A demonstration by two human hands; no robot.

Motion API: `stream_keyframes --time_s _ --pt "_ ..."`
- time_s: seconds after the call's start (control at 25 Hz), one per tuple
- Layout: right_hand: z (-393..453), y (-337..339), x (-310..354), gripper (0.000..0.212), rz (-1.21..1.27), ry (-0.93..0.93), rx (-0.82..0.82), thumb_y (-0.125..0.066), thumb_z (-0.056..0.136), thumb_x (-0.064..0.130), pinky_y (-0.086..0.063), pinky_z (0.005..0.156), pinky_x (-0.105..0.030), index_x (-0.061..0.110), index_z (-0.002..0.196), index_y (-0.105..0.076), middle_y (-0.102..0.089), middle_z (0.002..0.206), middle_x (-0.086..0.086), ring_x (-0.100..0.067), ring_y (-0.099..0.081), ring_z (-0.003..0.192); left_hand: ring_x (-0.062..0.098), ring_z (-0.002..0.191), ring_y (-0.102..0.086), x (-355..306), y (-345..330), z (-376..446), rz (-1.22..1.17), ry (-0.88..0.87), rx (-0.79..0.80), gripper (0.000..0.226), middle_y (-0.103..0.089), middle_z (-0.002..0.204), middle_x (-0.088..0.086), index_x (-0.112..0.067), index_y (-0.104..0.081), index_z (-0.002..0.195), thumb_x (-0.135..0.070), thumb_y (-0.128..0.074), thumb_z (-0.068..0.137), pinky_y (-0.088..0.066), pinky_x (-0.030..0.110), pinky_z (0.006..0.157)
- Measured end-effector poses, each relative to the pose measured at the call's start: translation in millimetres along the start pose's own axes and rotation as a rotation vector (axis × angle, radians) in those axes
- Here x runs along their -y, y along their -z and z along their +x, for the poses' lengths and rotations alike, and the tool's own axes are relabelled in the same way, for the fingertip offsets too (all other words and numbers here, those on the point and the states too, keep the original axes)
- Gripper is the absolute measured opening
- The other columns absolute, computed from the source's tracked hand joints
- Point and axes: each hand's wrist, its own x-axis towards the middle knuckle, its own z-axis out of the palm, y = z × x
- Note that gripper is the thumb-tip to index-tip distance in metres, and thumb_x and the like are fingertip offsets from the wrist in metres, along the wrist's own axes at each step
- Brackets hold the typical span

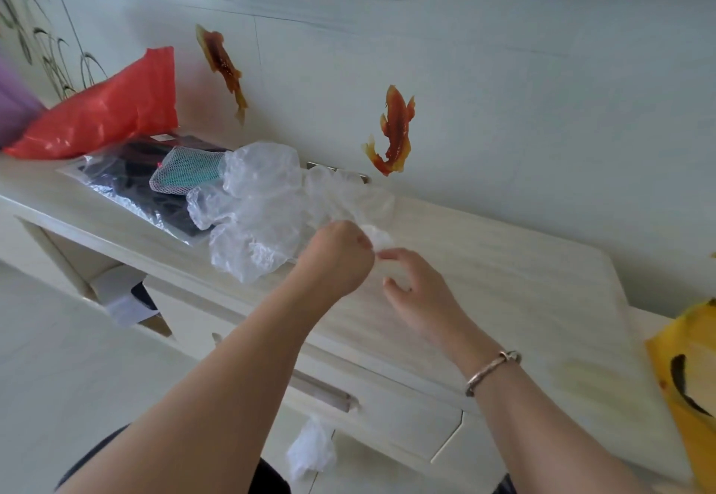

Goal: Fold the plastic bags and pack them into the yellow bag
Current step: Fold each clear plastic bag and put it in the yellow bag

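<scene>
Left hand [341, 257]: clenched on corner of clear plastic bag [263, 207], crumpled on worktop [503, 272]. Right hand [414, 288]: released, fingers loose. Yellow bag [685, 373]: far right edge. Risk: slippery film springing unfolded; second bag [312, 451] dangling below the worktop edge, liable to drop.

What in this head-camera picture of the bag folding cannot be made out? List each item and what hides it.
1. Yellow bag: cut off by the right edge, its opening unseen.
2. Left hand grip on the clear plastic bag: fingers curled away, contact hidden.
3. Purple item: blurred and cut by the left edge.
4. White plastic below the drawer: partly behind the forearm.
</scene>
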Motion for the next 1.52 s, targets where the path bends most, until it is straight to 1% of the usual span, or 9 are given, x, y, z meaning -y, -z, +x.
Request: stream_keyframes --time_s 0.12,0.24,0.6,0.8,0.96,1.12,1.24,1.36,1.52 --pt "-5 37 4 0.048 0.317 -0.136 -0.075 -0.068 0.085 0.019 -0.037 0.091 -0.011 0.028 0.125 -0.043 -0.051 0.128 0.015 -0.003 -0.047 0.121 0.015 0.096 -0.063 -29 8 -8 -0.421 -0.006 0.069 0.021 -0.069 0.101 -0.002 -0.016 -0.072 0.101 -0.008 -0.055 0.090 -0.047 0.016 0.075" --pt "-17 77 -3 0.041 0.469 -0.314 -0.109 -0.072 0.083 0.028 -0.044 0.099 -0.028 0.026 0.119 -0.052 -0.059 0.124 0.009 -0.006 -0.056 0.114 0.021 0.095 -0.068 -56 2 -8 -0.761 0.057 0.215 0.018 -0.073 0.097 0.008 -0.010 -0.070 0.101 -0.003 -0.060 0.088 -0.052 0.033 0.092" --pt "-71 163 -39 0.021 0.759 -0.548 -0.038 -0.068 0.086 0.022 -0.050 0.087 -0.033 0.014 0.105 -0.068 -0.072 0.094 0.004 -0.014 -0.066 0.087 0.016 0.072 -0.068 -131 -73 -3 -1.020 0.101 0.595 0.015 -0.069 0.084 0.009 -0.004 -0.065 0.098 0.004 -0.063 0.085 -0.059 0.024 0.068" --pt "-74 185 -59 0.005 0.820 -0.592 -0.213 -0.060 0.091 0.009 -0.052 0.084 -0.033 0.009 0.096 -0.059 -0.070 0.105 -0.014 -0.024 -0.066 0.095 0.016 0.075 -0.063 -145 -99 6 -0.838 0.078 0.558 0.008 -0.067 0.086 0.010 -0.003 -0.068 0.094 -0.005 -0.067 0.086 -0.058 0.021 0.071" --pt "-72 199 -75 0.011 0.978 -0.596 -0.376 -0.050 0.095 0.007 -0.051 0.083 -0.035 0.009 0.105 -0.053 -0.063 0.096 -0.012 -0.026 -0.062 0.085 0.012 0.067 -0.054 -148 -109 14 -0.620 0.039 0.413 0.012 -0.058 0.074 0.004 -0.007 -0.064 0.085 -0.018 -0.068 0.087 -0.056 0.027 0.078" --pt "-65 197 -84 0.017 0.941 -0.601 -0.491 -0.041 0.097 0.008 -0.051 0.073 -0.030 0.004 0.103 -0.057 -0.064 0.082 -0.012 -0.023 -0.063 0.070 0.026 0.087 -0.064 -147 -115 20 -0.545 0.023 0.291 0.022 -0.068 0.099 0.014 -0.010 -0.056 0.083 -0.030 -0.062 0.091 -0.054 0.042 0.089" --pt "-60 189 -92 0.017 0.844 -0.598 -0.578 -0.045 0.096 0.008 -0.052 0.066 -0.034 0.001 0.104 -0.058 -0.066 0.085 -0.019 -0.023 -0.067 0.068 0.032 0.092 -0.069 -152 -123 18 -0.780 0.080 0.283 0.022 -0.065 0.109 0.022 -0.011 -0.048 0.079 -0.023 -0.060 0.094 -0.059 0.039 0.077" --pt "-56 181 -93 0.017 0.822 -0.622 -0.662 -0.059 0.089 0.008 -0.047 0.059 -0.030 -0.001 0.103 -0.061 -0.060 0.083 -0.013 -0.023 -0.059 0.071 0.029 0.088 -0.068 -156 -129 21 -0.799 0.043 0.141 0.021 -0.064 0.094 0.015 -0.014 -0.047 0.078 -0.019 -0.062 0.091 -0.059 0.038 0.074" --pt "-53 181 -86 0.009 0.716 -0.586 -0.752 -0.062 0.089 0.017 -0.044 0.069 -0.035 0.013 0.098 -0.062 -0.060 0.084 -0.005 -0.018 -0.056 0.077 0.002 0.046 -0.052 -154 -121 26 -0.662 -0.098 0.015 0.016 -0.057 0.073 0.000 -0.012 -0.050 0.088 -0.020 -0.065 0.089 -0.041 0.012 0.044"
